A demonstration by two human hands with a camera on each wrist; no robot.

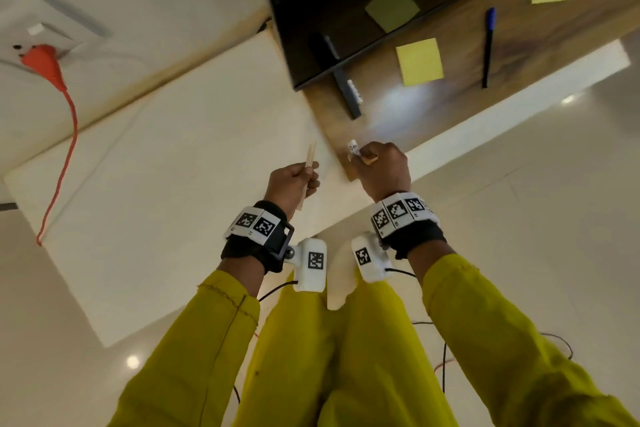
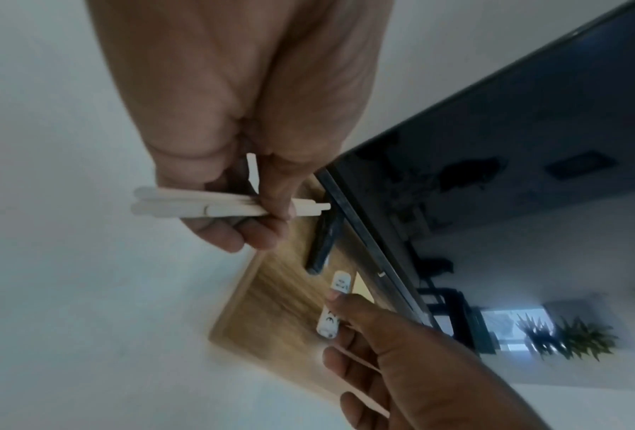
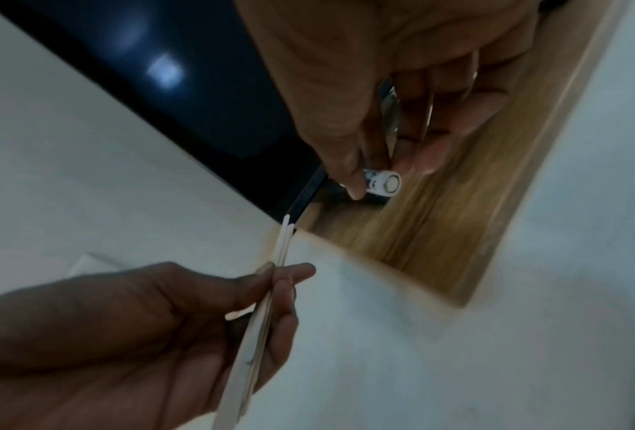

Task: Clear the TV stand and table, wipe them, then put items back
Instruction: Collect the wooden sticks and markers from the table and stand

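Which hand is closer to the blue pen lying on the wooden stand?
The right hand. It holds a small white battery at the stand's near corner; the blue pen lies farther along it. The left hand, gripping wooden sticks, is off the stand's end.

orange plug [image 1: 43, 61] sits in the white wall socket [image 1: 45, 33], its cord [image 1: 62, 163] trailing down over the white ledge | potted plant [image 2: 569, 339] shows reflected in the dark screen | glossy white floor tiles [image 1: 519, 218] with light glare
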